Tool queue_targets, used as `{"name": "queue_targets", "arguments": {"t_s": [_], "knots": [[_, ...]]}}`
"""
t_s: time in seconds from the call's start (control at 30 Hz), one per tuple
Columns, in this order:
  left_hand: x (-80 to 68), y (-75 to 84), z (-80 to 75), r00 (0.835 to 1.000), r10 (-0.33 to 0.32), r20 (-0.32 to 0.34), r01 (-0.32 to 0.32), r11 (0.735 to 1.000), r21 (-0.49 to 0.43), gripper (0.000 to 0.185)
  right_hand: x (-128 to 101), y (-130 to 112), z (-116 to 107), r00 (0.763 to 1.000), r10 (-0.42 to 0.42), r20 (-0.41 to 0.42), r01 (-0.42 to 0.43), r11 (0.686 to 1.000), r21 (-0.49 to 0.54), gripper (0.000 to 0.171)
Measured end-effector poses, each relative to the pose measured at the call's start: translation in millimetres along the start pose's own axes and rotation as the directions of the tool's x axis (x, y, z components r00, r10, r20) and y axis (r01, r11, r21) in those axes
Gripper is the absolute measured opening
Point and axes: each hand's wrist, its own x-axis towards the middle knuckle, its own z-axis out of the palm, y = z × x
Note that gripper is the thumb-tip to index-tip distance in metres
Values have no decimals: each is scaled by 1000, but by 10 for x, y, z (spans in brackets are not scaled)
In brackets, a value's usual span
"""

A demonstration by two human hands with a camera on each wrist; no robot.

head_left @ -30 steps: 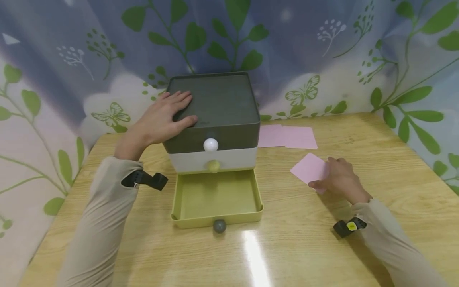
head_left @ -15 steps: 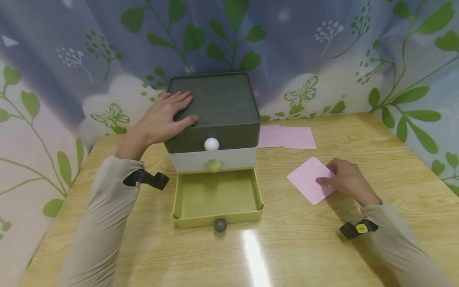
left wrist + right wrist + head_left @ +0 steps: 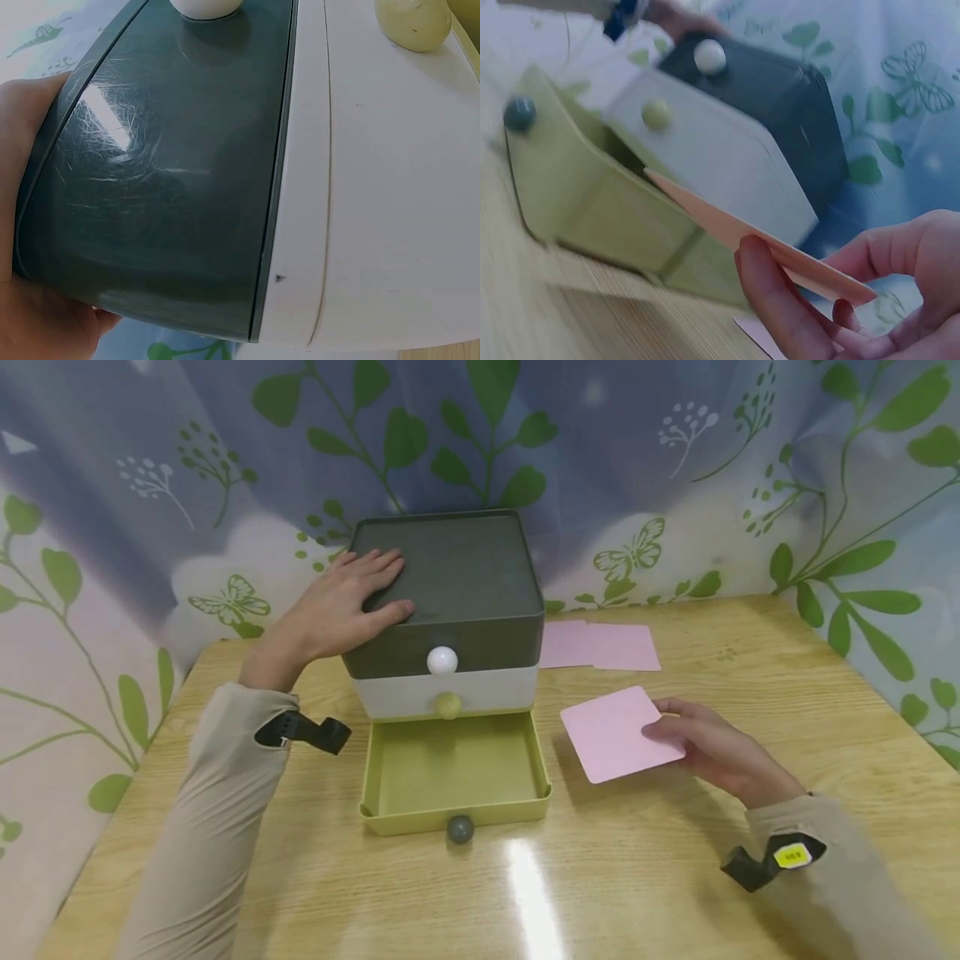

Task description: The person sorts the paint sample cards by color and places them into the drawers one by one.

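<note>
My left hand (image 3: 341, 606) rests with spread fingers on the left part of the dark green top of a small drawer chest (image 3: 457, 568). The chest has a dark green tier over a white one, and its yellow-green bottom drawer (image 3: 457, 768) is pulled out, with nothing in it. In the left wrist view the hand (image 3: 34, 217) lies along the edge of the dark tier. To the right of the drawer, my right hand (image 3: 712, 747) pinches a pink square card (image 3: 611, 735) by its right side, held above the table. Thumb and fingers grip the card (image 3: 727, 225) in the right wrist view.
Two more pink cards (image 3: 622, 647) lie overlapping on the wooden table (image 3: 750, 652), right behind the chest's right side. Round knobs in white (image 3: 442, 661), yellow-green (image 3: 447, 705) and dark grey (image 3: 461, 829) stick out from the drawer fronts. A leaf-patterned curtain (image 3: 637, 460) hangs behind.
The right hand has lifted the pink card off the table, turned it and carried it left towards the open drawer. My left hand has stayed on the chest.
</note>
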Motion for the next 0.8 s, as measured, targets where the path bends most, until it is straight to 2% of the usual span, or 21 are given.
{"name": "queue_targets", "arguments": {"t_s": [0.17,0.27,0.5,0.67,0.8], "knots": [[1,7,-3,1000,0,-4,0,1000,3,72,13,3,211,995,-17,99,14,999,28,38],[3,10,6,1000,0,-10,0,1000,3,71,25,19,294,990,-27,136,22,999,43,38],[7,18,21,1000,-6,-14,6,1000,2,70,54,44,434,977,-63,203,40,992,120,26],[-6,26,12,1000,-7,-22,7,1000,-5,69,76,40,543,972,-54,228,6,979,204,28],[-7,29,9,1000,-7,-26,7,1000,-5,69,85,32,618,966,-56,251,-5,972,233,32]]}}
